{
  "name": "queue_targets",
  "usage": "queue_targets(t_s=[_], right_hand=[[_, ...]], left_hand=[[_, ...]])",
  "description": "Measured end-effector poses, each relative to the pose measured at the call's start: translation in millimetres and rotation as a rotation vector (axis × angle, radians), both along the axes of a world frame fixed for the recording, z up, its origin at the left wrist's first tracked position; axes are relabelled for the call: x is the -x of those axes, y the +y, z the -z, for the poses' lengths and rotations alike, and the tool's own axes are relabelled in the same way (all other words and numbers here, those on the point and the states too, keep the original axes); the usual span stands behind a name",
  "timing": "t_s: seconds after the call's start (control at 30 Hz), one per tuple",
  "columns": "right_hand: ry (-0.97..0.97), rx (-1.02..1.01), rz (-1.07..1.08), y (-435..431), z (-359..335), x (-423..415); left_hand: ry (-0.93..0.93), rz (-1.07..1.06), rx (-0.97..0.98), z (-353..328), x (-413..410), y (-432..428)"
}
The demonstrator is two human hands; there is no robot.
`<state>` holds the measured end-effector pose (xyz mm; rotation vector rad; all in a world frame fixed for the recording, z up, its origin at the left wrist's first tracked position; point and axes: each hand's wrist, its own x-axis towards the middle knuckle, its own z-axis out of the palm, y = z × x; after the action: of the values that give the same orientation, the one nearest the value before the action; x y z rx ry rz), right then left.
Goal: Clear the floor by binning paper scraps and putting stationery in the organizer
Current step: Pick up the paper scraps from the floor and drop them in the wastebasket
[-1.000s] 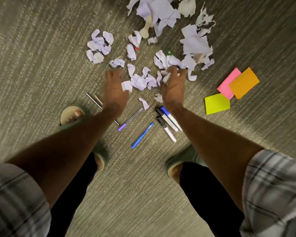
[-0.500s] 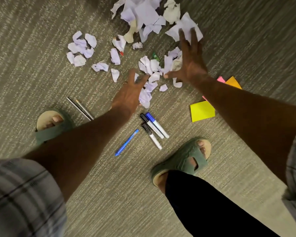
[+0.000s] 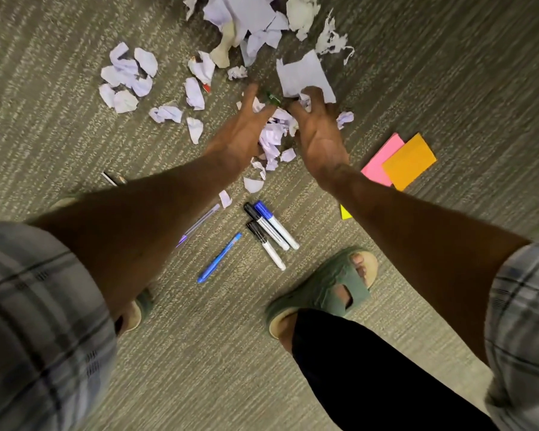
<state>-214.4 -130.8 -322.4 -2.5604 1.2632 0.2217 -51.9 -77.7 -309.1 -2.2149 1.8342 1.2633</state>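
Observation:
White paper scraps lie scattered over the carpet, with a cluster (image 3: 126,77) at the left and a bigger heap (image 3: 246,17) at the top. My left hand (image 3: 240,132) and my right hand (image 3: 319,135) press from both sides on a bunch of scraps (image 3: 273,138) held between them. My right fingers also touch a larger torn sheet (image 3: 304,74). A few loose scraps (image 3: 253,184) lie just below the hands. Three markers (image 3: 271,227), a blue pen (image 3: 220,258) and a clear purple pen (image 3: 199,223) lie nearer me. No bin or organizer is in view.
Pink (image 3: 383,160), orange (image 3: 409,161) and yellow (image 3: 345,212) sticky notes lie at the right, the yellow mostly hidden by my right arm. Pencil tips (image 3: 112,178) show beside my left arm. A small green item (image 3: 273,98) sits between my fingertips. My sandalled right foot (image 3: 324,287) stands near the markers.
My right hand drew back from the far sheet and my left hand came in, so both now squeeze the middle scraps together. The view shifted slightly.

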Motion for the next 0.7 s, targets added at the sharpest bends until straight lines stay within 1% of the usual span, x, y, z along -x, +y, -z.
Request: queue_targets(t_s=[0.03,0.07,0.13,0.23,0.27,0.37,0.5,0.57,0.7], right_hand=[[-0.048,-0.021,0.072,0.2,1.8,3.1],[-0.084,-0.016,0.084,2.9,2.2,3.3],[-0.162,-0.039,0.111,9.5,1.4,4.8],[-0.172,-0.044,0.165,10.3,-1.5,9.4],[-0.193,-0.037,0.148,12.2,-0.7,11.3],[-0.191,-0.050,0.147,13.3,-8.8,12.1],[-0.231,-0.098,0.253,11.8,-19.5,9.8],[-0.222,-0.118,0.304,11.7,-29.2,8.9],[-0.265,-0.142,0.365,8.8,-67.2,5.4]], left_hand=[[0.035,0.009,0.028,2.2,-2.4,1.7],[0.075,-0.001,0.091,3.7,-4.4,4.4],[0.086,0.013,0.151,4.3,-7.5,11.9],[0.047,-0.023,0.193,4.8,-4.2,18.8],[0.030,-0.029,0.208,4.9,-3.4,19.0],[0.025,-0.111,0.191,6.1,-2.6,22.0],[0.062,-0.263,0.132,1.1,-5.5,32.8],[0.081,-0.324,0.120,-10.5,-9.4,37.9],[0.049,-0.376,0.115,-51.7,-22.1,41.8]])
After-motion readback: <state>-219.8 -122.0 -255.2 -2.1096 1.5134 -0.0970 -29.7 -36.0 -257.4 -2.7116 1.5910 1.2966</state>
